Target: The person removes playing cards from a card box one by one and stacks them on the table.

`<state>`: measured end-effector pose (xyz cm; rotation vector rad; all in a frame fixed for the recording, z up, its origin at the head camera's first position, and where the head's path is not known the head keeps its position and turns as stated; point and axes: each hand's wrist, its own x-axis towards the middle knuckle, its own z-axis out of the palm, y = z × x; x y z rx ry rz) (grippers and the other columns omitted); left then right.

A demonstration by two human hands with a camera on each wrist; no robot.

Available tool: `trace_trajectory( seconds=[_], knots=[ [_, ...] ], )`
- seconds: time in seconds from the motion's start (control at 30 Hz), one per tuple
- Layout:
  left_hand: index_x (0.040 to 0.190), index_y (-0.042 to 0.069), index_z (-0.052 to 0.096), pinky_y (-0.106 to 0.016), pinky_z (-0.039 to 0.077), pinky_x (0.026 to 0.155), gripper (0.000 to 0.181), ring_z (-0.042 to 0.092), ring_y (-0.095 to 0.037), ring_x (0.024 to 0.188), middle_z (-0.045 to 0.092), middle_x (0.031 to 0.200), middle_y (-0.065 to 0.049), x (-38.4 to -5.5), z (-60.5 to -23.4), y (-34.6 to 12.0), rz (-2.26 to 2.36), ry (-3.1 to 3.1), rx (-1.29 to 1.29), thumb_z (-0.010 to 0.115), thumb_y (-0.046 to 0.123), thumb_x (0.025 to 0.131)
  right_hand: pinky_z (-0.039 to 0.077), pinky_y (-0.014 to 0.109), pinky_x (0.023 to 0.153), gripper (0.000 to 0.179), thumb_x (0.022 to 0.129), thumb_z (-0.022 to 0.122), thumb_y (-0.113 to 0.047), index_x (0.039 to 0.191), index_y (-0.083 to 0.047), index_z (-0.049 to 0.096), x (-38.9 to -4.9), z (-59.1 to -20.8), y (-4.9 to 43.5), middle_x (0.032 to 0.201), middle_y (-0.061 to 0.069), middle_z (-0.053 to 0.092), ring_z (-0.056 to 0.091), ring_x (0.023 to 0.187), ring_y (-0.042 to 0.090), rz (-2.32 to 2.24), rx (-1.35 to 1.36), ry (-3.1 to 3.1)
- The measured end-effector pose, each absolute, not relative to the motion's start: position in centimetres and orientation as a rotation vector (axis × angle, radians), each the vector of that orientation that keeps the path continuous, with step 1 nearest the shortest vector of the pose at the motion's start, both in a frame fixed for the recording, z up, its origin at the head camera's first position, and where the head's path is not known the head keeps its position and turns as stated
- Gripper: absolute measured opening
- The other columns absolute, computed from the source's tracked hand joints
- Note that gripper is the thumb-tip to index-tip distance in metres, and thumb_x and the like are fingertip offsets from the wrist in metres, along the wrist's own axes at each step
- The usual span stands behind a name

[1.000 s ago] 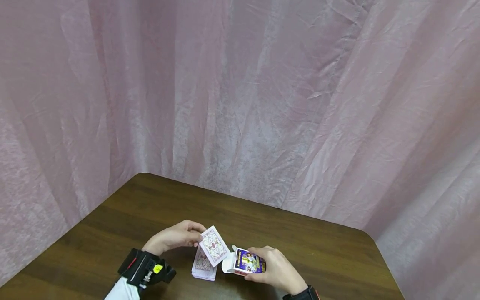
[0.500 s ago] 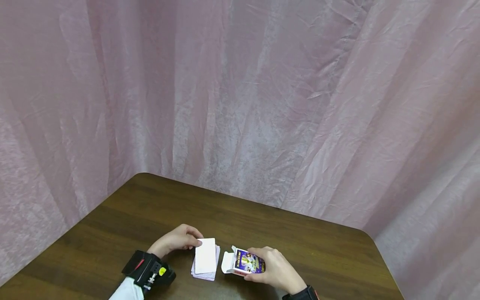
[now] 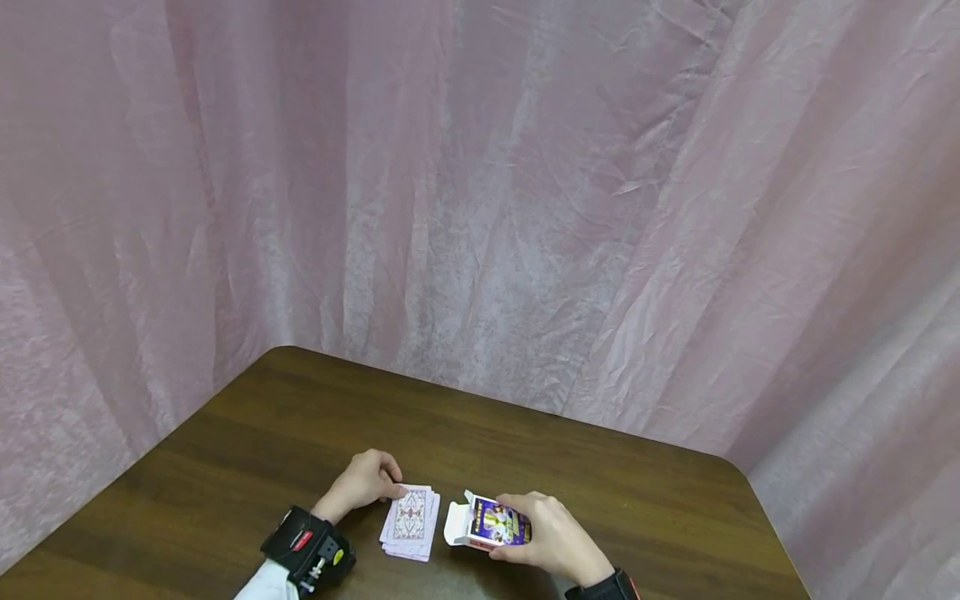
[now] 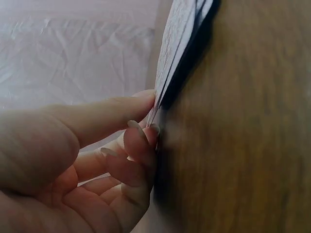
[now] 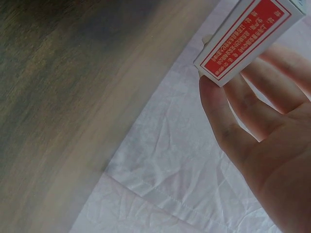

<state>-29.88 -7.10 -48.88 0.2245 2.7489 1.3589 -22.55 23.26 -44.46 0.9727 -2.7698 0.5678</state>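
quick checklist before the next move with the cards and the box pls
1. Left hand pinching a corner of the card stack: ok
2. How many cards it pinches: cannot tell
3. Card stack squared up: not ok, edges are staggered
4. Right hand gripping the card box: ok
5. White flap open on the side toward the stack: ok
6. Card box empty: cannot tell, inside hidden

Head view: soft, moderate light; curtain (image 3: 487,250) shows patchy sheen; shadow lies near box (image 3: 498,523). Left wrist view: table (image 4: 252,121) blurs. Right wrist view: hazy; table's edge looks pale.
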Motion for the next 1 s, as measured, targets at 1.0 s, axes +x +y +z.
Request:
trace_trajectory(
  seconds=[1.0],
  knots=[
    [0.078,0.002,0.057,-0.013,0.034,0.042,0.012,0.048,-0.001,0.043,0.052,0.054,0.005,-25.5,-46.7,-0.9,1.671,2.102,0.661,0.066,0.006,0.085,0.05,0.021,0.074,0.055,0.075,0.079,-0.045,0.116,-0.012,0.066,-21.6,-43.6,22.4,0.103,-0.001,0.07,0.061,0.09,0.007,0.546,1.011,-2.668]
  ],
)
